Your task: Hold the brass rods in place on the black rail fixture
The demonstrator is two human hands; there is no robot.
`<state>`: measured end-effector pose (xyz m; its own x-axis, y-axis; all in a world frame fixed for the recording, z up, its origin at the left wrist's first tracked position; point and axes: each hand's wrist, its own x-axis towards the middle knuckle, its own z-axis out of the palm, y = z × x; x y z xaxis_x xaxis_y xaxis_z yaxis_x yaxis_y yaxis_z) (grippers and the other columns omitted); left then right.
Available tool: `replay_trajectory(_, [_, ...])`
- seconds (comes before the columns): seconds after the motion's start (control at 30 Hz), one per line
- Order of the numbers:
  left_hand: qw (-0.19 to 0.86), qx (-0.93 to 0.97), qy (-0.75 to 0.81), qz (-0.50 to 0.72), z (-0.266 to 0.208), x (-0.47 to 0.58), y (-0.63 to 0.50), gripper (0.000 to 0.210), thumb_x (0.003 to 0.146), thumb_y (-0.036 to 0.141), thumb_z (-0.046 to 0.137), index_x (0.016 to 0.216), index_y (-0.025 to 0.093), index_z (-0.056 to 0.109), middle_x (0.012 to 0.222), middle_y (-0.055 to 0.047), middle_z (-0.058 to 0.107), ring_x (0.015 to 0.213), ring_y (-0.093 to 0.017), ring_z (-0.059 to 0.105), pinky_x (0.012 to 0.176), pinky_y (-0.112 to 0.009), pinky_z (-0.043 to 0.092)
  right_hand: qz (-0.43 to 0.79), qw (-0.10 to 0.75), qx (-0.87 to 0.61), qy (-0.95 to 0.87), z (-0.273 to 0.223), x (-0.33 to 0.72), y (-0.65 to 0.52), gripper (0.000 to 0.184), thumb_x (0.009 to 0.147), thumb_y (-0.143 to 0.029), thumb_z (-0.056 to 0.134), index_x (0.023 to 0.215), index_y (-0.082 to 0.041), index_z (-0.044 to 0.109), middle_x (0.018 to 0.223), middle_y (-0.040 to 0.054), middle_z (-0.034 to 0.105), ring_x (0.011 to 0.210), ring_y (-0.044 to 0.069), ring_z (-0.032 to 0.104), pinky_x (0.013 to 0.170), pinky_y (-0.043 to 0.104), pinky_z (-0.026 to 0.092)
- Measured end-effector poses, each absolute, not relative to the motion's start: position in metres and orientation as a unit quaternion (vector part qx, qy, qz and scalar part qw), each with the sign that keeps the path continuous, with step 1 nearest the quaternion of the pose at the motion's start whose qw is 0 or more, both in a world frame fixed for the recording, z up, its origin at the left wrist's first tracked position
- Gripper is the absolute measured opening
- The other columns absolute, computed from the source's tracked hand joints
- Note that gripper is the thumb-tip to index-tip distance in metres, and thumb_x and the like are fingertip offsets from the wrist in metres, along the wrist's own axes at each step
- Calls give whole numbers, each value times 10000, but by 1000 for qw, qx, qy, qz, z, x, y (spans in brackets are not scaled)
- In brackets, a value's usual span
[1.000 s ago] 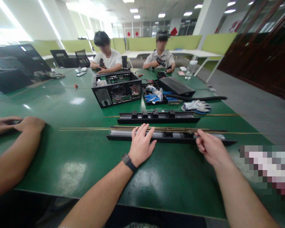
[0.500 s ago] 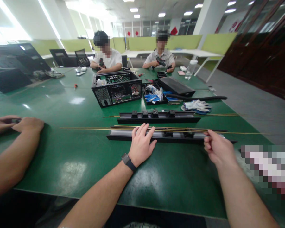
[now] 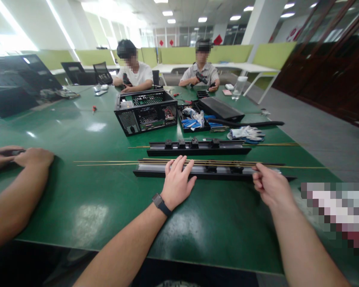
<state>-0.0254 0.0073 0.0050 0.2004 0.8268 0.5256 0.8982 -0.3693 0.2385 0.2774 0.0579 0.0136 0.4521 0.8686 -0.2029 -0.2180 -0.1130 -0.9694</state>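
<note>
My left hand (image 3: 178, 181) lies with its fingers spread over a long black rail (image 3: 155, 174) in front of me. Its fingertips rest on or beside several thin brass-coloured rods that run lengthwise along the rail. My right hand (image 3: 271, 182) is pinched near the rail's right end, closed on a thin brass rod (image 3: 101, 165) whose left end sticks out well past the rail. Small black blocks (image 3: 236, 167) sit in the rail between my hands. Just behind lies a second black rail (image 3: 197, 152) with several black blocks and more thin rods.
Beyond the rails stand an open computer case (image 3: 146, 113), a tray of gloves (image 3: 194, 123), a flat black box (image 3: 221, 108) and more gloves (image 3: 245, 134). A co-worker's hands (image 3: 34, 157) are at left. Two people sit opposite, one holding a power drill (image 3: 201, 77).
My right hand has moved a little to the left, and the brass rod has slid left with it, its left end reaching farther out. My left hand stays in place on the rail.
</note>
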Motion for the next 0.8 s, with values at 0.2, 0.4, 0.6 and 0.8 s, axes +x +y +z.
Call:
replay_trajectory(0.2, [59, -773, -559, -295, 7, -25, 6, 502, 956, 346, 630, 1438, 235, 545, 1524, -141, 537, 1465, -301, 435, 1216, -522, 276, 483, 565, -587, -321, 15, 274, 55, 379, 733, -452, 855, 829, -125, 691, 513, -24, 557, 313, 46, 369, 284, 142, 200])
replay_trajectory(0.4, [58, -774, -559, -293, 8, -25, 7, 490, 953, 345, 634, 1426, 242, 555, 1510, -140, 548, 1460, -307, 442, 1204, -520, 299, 490, 560, -580, -332, 14, 272, 55, 395, 731, -468, 858, 841, -127, 693, 517, -21, 562, 314, 48, 373, 287, 141, 198])
replay_trajectory(0.6, [61, -774, -557, -294, 7, -26, 7, 486, 956, 344, 631, 1424, 238, 558, 1507, -143, 549, 1460, -306, 439, 1208, -518, 294, 456, 611, -587, -272, 15, 277, 57, 269, 787, -378, 812, 774, -151, 668, 508, -25, 553, 324, 44, 375, 287, 139, 222])
replay_trajectory(0.8, [56, -774, -558, -295, 7, -25, 7, 490, 952, 343, 638, 1422, 232, 558, 1508, -142, 550, 1461, -302, 438, 1207, -516, 294, 399, 644, -622, -199, 16, 287, 62, 201, 869, -306, 726, 741, -181, 635, 501, -40, 536, 328, 45, 378, 292, 134, 243])
